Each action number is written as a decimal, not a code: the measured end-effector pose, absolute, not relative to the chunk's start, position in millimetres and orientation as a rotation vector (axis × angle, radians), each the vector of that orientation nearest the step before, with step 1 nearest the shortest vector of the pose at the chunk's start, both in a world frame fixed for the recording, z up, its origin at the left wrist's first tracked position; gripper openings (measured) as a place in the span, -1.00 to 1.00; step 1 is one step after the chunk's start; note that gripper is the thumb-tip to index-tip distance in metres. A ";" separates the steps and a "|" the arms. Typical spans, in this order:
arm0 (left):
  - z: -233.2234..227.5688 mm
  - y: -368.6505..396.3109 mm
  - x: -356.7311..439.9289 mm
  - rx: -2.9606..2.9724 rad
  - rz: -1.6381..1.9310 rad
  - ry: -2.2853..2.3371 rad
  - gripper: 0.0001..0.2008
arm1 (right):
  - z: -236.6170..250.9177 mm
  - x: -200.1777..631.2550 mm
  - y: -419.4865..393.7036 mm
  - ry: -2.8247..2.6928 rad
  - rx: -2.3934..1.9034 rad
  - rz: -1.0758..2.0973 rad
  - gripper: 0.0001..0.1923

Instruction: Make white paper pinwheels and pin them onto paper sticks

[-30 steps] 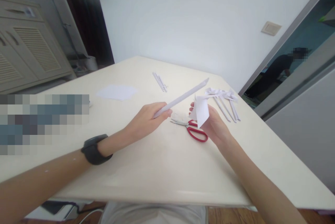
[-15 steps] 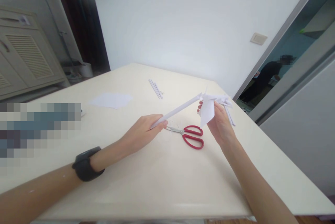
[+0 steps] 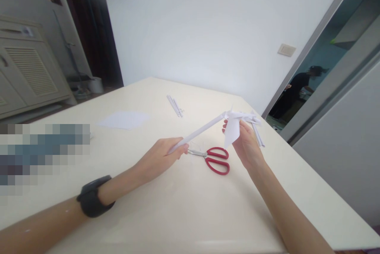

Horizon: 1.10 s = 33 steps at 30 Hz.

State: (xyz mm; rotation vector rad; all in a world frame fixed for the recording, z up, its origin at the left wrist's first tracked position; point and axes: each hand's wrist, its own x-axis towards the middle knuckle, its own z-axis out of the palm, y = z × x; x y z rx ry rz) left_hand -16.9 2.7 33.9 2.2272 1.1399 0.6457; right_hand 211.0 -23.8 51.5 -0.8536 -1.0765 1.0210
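Between my hands is a white folded-paper construction (image 3: pixel 233 130), with a long rolled paper tube (image 3: pixel 199 131) slanting down to the left from it. My left hand (image 3: pixel 162 157) grips the lower end of that tube between thumb and fingers. At the other end, my right hand (image 3: pixel 247 143) has its fingers curled around the folded paper part, whose pointed flap hangs down over the fingers. Thinner tubes stick out to the right, beyond my right hand. Scissors with red handles (image 3: pixel 218 160) lie on the table below the tube, the blade tips partly hidden by my left hand.
On the white table (image 3: pixel 184 214), thin paper tubes (image 3: pixel 175 105) lie toward the back and white paper sheets (image 3: pixel 123 120) at the left. A blurred-out patch (image 3: pixel 44 151) covers the left edge. A person (image 3: pixel 299 87) is bent over beyond the doorway at right.
The whole view has tilted up slightly, so the table and hands sit lower and a frame edge shows on the wall. Both hands keep their hold on the paper pieces.
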 end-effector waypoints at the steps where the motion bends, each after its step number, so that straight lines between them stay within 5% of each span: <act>1: 34.0 2.8 -17.1 2.236 0.649 1.140 -0.65 | 49.2 211.9 -21.6 -1.068 -0.848 1.011 -0.87; 33: 44.7 -4.7 -18.5 2.200 0.784 1.055 -0.67 | 38.3 219.0 -9.1 -1.048 -0.845 0.937 -0.85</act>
